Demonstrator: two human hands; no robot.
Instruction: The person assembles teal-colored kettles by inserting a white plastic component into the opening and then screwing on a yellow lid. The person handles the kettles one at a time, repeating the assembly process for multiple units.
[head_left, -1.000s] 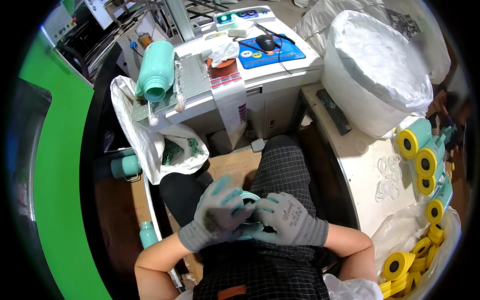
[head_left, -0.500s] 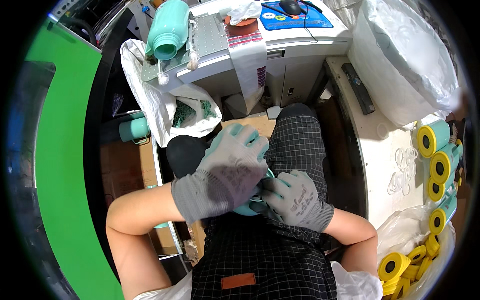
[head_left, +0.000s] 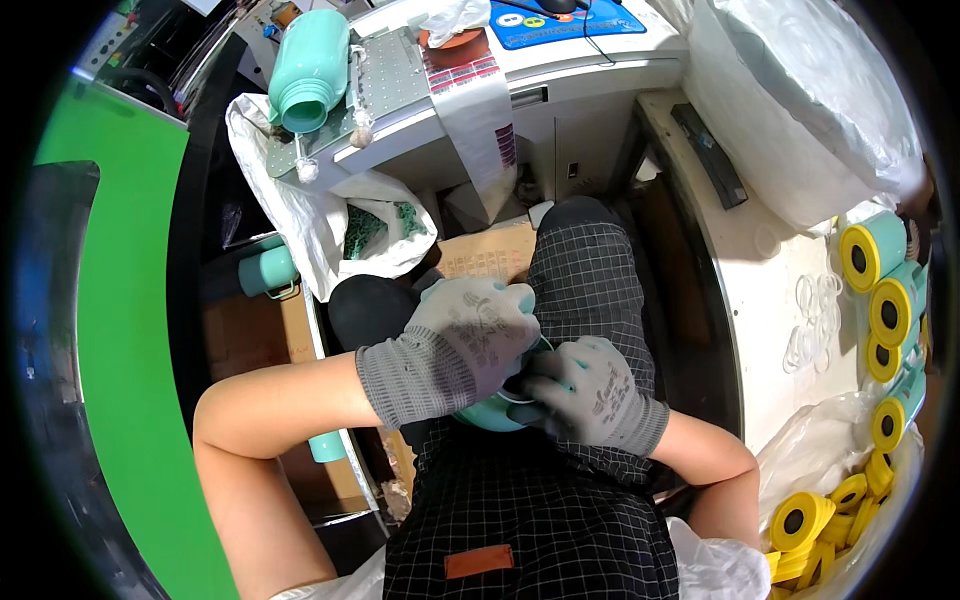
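Note:
A teal bottle (head_left: 488, 415) sits in my lap between my thighs, largely covered by my hands. A pale ring-like edge shows at its mouth. My left hand (head_left: 474, 330), in a grey glove with teal-coated fingers, is curled over the bottle's far left side, knuckles up; what its fingers hold is hidden. Close beside it, my right hand (head_left: 592, 388), gloved alike, has its fingers bent in at the bottle's mouth. Those fingertips are dark and slightly blurred, and I cannot make out what is between them.
Clear rings (head_left: 816, 318) lie on the right bench beside teal bottles with yellow ends (head_left: 890, 308) and a bag of yellow parts (head_left: 800, 520). Ahead, a large teal bottle (head_left: 310, 70) lies on a perforated metal plate (head_left: 388, 75), above a white sack (head_left: 305, 235) of green scraps.
My left hand has shifted slightly down, and more of the bottle's rim shows. The right fingers have moved a little at the mouth. The whole view has tilted slightly.

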